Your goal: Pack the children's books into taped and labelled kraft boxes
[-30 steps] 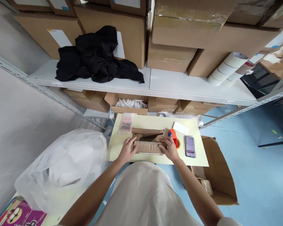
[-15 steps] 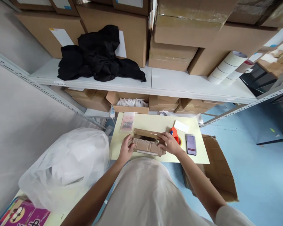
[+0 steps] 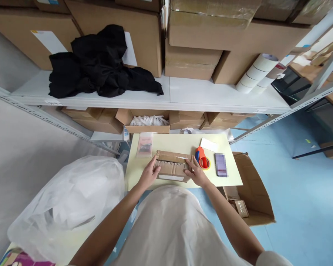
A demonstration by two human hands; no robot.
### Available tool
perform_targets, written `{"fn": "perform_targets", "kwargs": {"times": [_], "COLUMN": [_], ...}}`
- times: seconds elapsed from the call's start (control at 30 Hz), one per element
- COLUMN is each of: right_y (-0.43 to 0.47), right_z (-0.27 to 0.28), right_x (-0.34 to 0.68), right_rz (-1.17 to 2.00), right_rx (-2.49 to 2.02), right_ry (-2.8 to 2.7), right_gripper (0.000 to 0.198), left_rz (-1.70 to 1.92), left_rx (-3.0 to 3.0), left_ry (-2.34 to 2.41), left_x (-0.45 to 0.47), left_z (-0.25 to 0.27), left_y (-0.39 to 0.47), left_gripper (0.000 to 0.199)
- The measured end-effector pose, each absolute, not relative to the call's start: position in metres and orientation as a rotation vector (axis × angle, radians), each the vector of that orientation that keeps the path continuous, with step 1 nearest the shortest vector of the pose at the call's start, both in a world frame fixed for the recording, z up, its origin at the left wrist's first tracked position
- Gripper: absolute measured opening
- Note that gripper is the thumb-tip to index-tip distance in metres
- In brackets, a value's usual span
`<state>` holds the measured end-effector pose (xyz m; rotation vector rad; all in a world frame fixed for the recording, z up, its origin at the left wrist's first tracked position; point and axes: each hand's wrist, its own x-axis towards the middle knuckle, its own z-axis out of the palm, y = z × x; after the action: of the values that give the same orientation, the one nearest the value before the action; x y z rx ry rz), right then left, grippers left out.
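A small brown cardboard box [image 3: 172,170] sits on the pale yellow table [image 3: 138,173] in front of me. Its top flaps lie nearly closed, with a narrow dark gap and ragged tape edges along the seam. My left hand [image 3: 150,173] grips the box's left end, thumb on the near side. At the other end, my right hand [image 3: 196,172] holds the right side with fingers over the top flap. Just beyond that hand lies an orange tape dispenser [image 3: 202,159] with a yellow-edged roll. Farther right is a phone [image 3: 221,164].
A pink-printed packet [image 3: 145,145] and a white card [image 3: 209,145] lie on the table. Left stands a translucent plastic bag [image 3: 72,199]; right, an open carton [image 3: 255,188] on the floor. Ahead, a shelf [image 3: 194,94] bears cartons, black cloth [image 3: 100,66] and tape rolls [image 3: 256,74].
The box flaps have come down, so the wide opening is now a thin gap. Both hands stay on the box ends. The view has shifted slightly right.
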<state>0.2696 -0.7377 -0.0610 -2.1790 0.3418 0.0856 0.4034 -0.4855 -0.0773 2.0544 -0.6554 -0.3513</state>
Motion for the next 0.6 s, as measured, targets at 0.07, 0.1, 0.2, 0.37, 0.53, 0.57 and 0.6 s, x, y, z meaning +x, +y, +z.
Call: {"fn": "perform_targets", "kwargs": {"times": [0.07,0.1,0.2,0.37,0.53,0.57,0.6], "right_y": [-0.743,-0.746,-0.755,-0.752,-0.749,-0.750,-0.751], "right_z": [-0.061,-0.062,-0.065,-0.083,-0.098,-0.099,-0.100], "right_x": [0.276,0.279,0.285,0.281,0.275,0.276,0.278], "right_rz": [0.076,0.068,0.033,0.024,-0.059,-0.081,-0.101], "right_rx": [-2.197,-2.215,-2.270,-2.306,-2.307,-2.309,-2.313], "right_ry": [0.295,0.262,0.161,0.131,0.277,0.305,0.334], "right_gripper": [0.056,0.055,0.053,0.052,0.046,0.046,0.045], "left_rz": [-0.320,-0.308,-0.282,-0.326,-0.404,-0.412,-0.418], "left_rx": [2.057,2.058,2.069,2.195,2.265,2.271,2.280], "left_ry": [-0.668,-0.670,-0.681,-0.688,-0.733,-0.759,-0.792], "left_x": [0.404,0.404,0.403,0.397,0.393,0.393,0.393], "left_z": [-0.076,-0.076,-0.080,-0.094,-0.102,-0.101,-0.101], "left_y": [-0.492,-0.495,-0.501,-0.500,-0.497,-0.497,-0.497], "left_gripper": [0.061,0.061,0.064,0.066,0.056,0.055,0.053]}}
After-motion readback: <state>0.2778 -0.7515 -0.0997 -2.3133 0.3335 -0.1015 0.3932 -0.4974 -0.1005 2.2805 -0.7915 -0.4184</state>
